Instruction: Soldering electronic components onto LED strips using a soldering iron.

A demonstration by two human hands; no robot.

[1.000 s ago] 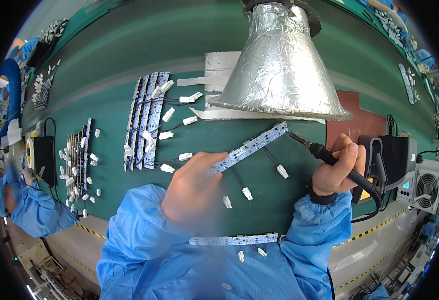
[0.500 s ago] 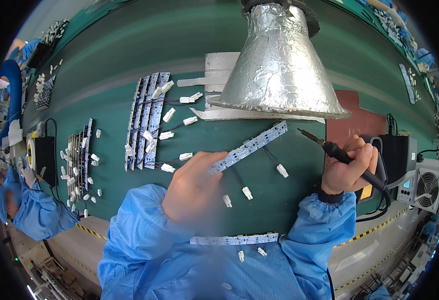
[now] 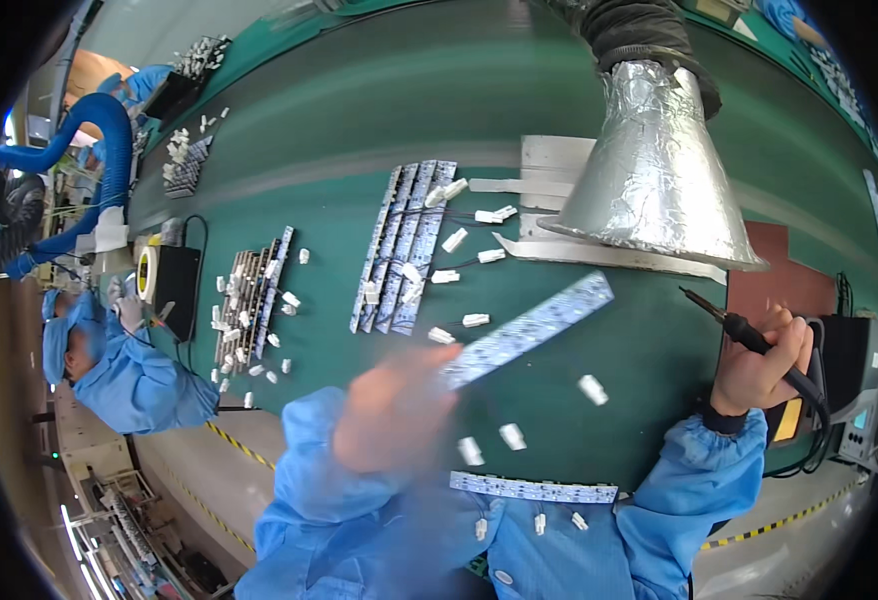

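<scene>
Left hand (image 3: 394,410) pinches circuit strip (image 3: 534,330), 8 o'clock end | I'd guess light, stiff, brittle: hold edges | right hand (image 3: 762,370) clasps soldering iron (image 3: 746,333)

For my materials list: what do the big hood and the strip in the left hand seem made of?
Big hood: silvery foil outside, probably aluminium, crinkled and shiny; its core hidden. Held strip: probably rigid circuit board, pale finish, given straight edges and dark speckles, though blurred.

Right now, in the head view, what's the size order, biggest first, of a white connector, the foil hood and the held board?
1. Foil hood
2. Held board
3. White connector, clearly smallest
</scene>
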